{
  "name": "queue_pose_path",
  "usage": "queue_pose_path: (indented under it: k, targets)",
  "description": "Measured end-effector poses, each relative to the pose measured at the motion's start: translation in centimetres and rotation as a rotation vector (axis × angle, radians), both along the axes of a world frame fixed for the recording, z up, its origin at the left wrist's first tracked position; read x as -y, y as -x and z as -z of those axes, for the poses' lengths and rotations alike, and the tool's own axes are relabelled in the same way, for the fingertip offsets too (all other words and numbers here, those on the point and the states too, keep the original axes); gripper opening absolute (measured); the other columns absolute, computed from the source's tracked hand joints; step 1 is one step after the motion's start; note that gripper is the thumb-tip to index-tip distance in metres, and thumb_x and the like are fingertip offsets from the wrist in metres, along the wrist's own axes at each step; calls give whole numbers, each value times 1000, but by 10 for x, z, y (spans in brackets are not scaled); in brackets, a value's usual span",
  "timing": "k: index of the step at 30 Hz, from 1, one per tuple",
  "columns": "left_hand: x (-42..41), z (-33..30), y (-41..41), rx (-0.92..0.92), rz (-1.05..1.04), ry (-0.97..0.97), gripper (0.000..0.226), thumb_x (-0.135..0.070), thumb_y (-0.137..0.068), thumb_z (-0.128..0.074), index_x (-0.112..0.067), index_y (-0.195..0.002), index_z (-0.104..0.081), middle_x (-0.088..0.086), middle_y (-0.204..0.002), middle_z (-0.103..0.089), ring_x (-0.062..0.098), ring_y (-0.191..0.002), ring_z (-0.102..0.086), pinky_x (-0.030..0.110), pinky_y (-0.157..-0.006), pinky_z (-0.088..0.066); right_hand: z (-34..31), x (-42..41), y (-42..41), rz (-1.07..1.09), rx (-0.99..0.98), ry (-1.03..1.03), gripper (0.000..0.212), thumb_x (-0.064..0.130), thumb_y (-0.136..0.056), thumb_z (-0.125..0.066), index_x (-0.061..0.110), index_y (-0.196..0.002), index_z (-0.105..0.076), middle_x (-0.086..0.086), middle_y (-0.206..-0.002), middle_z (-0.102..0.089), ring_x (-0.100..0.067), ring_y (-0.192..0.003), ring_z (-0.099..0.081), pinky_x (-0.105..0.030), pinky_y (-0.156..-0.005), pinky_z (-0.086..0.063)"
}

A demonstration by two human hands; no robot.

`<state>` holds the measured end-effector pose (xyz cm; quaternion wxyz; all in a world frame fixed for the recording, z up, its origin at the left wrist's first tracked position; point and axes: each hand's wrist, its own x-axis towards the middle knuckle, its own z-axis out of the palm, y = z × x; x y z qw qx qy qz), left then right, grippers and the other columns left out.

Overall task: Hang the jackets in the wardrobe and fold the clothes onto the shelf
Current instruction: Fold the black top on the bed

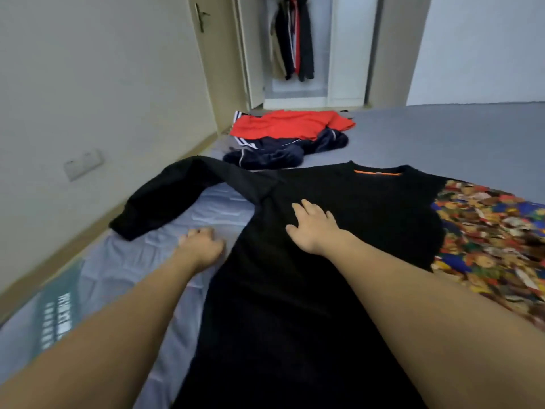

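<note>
Pressing flat on the chest of the black long-sleeved top (pixel 339 231), the right hand (pixel 312 228) is seen with fingers straight and spread, palm down, holding nothing. The left hand (pixel 202 246) is rested on the grey bed sheet (pixel 165 255) just beside the garment's left edge, fingers curled under; whether a hem or seam is pinched there cannot be told. The top is laid face up on the bed, its long axis running away from the person, with the collar at the far end beyond the right hand and the hem near the body. One sleeve (pixel 165 196) is stretched out to the left, beyond and outward of the left hand, angled across the sheet. That hand is judged the nearer one to it, so a fold of the sleeve inward over the chest is expected to be made from that side. A patterned cloth (pixel 486 237) is partly covered on the right. A red garment (pixel 289 125) and a navy jacket (pixel 280 149) are lying well beyond the collar, towards the open wardrobe (pixel 295 39).
</note>
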<state>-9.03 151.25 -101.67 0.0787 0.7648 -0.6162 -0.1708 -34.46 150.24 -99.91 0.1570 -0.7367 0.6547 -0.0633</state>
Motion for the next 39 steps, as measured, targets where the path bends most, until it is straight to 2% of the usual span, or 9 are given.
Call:
queue_pose_path:
  k: [4,7,12,16,19,23,29,34,39]
  targets:
    - [45,-7,-83,-895,-541,239,84,-32,-79,-57,-18,-150,-15,23,-119,-58,41,-101,-63,50,-90,-54,11,58,-105,-37,0,-71,73,47,-97,-36,23,-155,2,-5,-163,7,-26,-149,0,-47,-119,-4]
    - [83,-6,-118,-1231,-694,294,74,-36,-86,-61,-37,-143,-15,19,-98,-63,32,-67,-67,42,-58,-59,17,93,-157,145,102,13,91,52,-89,-49,25,-153,10,-10,-158,-9,-35,-140,-24,-47,-111,-24]
    - [149,-16,-145,-1756,-819,42,83,-77,-67,-63,-24,-129,-45,16,-113,-57,39,-105,-60,54,-83,-51,30,126,-181,420,-190,217,69,42,-86,-58,20,-144,-28,-12,-136,-31,-33,-121,-36,-42,-98,-33]
    - [178,-43,-145,-1696,-825,-91,44,-44,-96,-48,-18,-132,-47,10,-133,-51,40,-123,-48,60,-93,-45,39,127,-172,214,-458,210,28,21,-92,-45,20,-120,-48,-7,-123,-52,-28,-114,-48,-39,-93,-37]
    - [203,-87,-132,-1665,-590,231,42,-23,-96,-45,-6,-134,-52,12,-134,-57,30,-111,-59,40,-94,-50,34,132,-166,130,-377,150,26,20,-93,-44,18,-119,-43,-8,-121,-55,-29,-110,-52,-39,-88,-40]
    - [221,-114,-129,-1850,-514,521,35,-13,-86,-50,-4,-118,-61,17,-113,-68,35,-99,-66,47,-89,-56,33,136,-160,166,-154,175,38,30,-89,-49,19,-125,-40,-8,-120,-55,-29,-107,-53,-39,-86,-42]
    - [181,8,-152,-1992,-760,299,44,-24,-101,-40,-16,-143,-44,14,-138,-54,34,-119,-55,45,-97,-49,62,121,-146,138,-14,166,57,56,-96,-32,40,-150,-19,1,-157,-16,-21,-145,-14,-48,-117,-1]
    - [198,-11,-132,-1650,-870,228,51,-20,-94,-52,-13,-142,-37,13,-136,-52,34,-118,-55,44,-87,-51,58,123,-134,201,264,31,64,55,-99,-27,31,-155,-6,5,-162,-9,-15,-148,-9,-45,-120,0]
    - [170,-21,-47,-386,-374,448,61,-27,-79,-60,-10,-131,-33,14,-143,-30,33,-131,-29,53,-105,-29,36,121,-70,331,39,26,63,58,-99,-21,33,-154,-7,2,-162,-10,-18,-149,-8,-51,-119,1]
